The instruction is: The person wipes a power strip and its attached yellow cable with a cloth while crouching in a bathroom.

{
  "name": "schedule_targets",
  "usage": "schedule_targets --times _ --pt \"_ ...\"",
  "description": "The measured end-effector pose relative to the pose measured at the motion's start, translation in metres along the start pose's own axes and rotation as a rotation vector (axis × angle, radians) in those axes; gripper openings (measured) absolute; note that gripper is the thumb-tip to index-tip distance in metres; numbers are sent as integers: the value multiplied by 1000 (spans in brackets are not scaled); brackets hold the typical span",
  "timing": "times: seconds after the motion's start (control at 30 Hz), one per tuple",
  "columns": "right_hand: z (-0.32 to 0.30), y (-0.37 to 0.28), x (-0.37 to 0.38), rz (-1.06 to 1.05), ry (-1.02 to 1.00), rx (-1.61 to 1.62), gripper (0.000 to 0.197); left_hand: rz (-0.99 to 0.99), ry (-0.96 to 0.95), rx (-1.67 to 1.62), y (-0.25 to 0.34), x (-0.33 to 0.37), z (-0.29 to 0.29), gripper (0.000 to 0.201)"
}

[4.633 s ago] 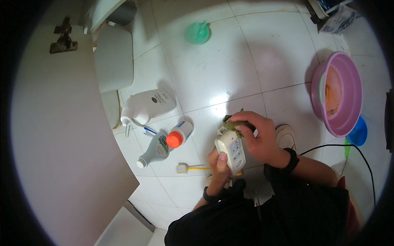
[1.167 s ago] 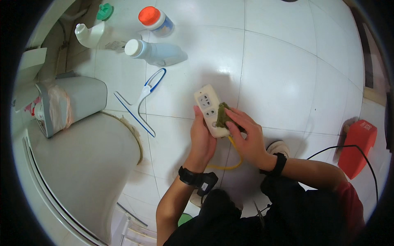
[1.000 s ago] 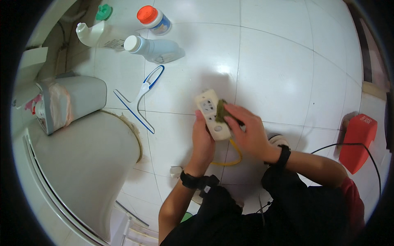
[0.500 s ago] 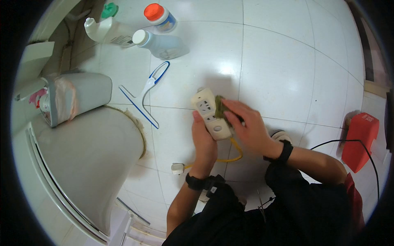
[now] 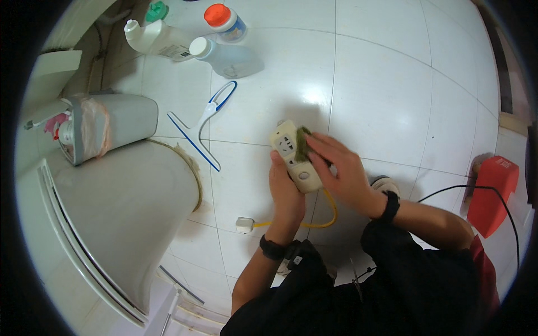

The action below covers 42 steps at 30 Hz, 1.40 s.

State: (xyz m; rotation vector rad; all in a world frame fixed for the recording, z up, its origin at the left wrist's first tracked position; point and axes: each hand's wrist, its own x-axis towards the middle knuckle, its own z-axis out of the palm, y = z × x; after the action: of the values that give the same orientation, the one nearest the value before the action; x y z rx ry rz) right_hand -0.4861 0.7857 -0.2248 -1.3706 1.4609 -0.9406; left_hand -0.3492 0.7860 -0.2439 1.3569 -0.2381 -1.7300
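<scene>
A cream power strip (image 5: 284, 144) with sockets and a round button lies tilted in my left hand (image 5: 286, 187), whose thumb rests along its left edge. My right hand (image 5: 343, 171) pinches a dark green cloth or pad (image 5: 302, 144) and presses it against the strip's upper right side, covering part of the sockets. From the strip's lower end a yellow cord (image 5: 333, 210) loops under my left wrist to a white plug (image 5: 244, 224) on the floor.
A blue-and-white squeegee (image 5: 208, 110) lies beyond my left hand. Farther off are a pale blue bottle (image 5: 232, 60), an orange-lidded jar (image 5: 228, 25) and a white bottle (image 5: 162, 40). A grey bin (image 5: 126, 120) stands left, by the toilet (image 5: 134, 196). A red box (image 5: 492, 196) is at right.
The power strip and my left hand have shifted slightly to the right in the picture. My right hand keeps the green cloth or pad on the strip's side.
</scene>
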Motion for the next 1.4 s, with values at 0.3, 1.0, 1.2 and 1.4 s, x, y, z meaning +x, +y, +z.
schedule_targets --times 0.3,1.0,1.2,1.4 --pt "-2 3 -6 -71 2 -108 39 189 42 219 -1 -5 -1 50" --pt "-17 20 -45 -542 -275 -510 49 27 -46 91 4 -3 -2 43" --pt "-25 11 -17 -276 -146 -413 48 -38 -18 133 6 -13 14 41" --pt "-27 18 -35 -476 -323 -490 47 0 -11 120 12 -5 9 37"
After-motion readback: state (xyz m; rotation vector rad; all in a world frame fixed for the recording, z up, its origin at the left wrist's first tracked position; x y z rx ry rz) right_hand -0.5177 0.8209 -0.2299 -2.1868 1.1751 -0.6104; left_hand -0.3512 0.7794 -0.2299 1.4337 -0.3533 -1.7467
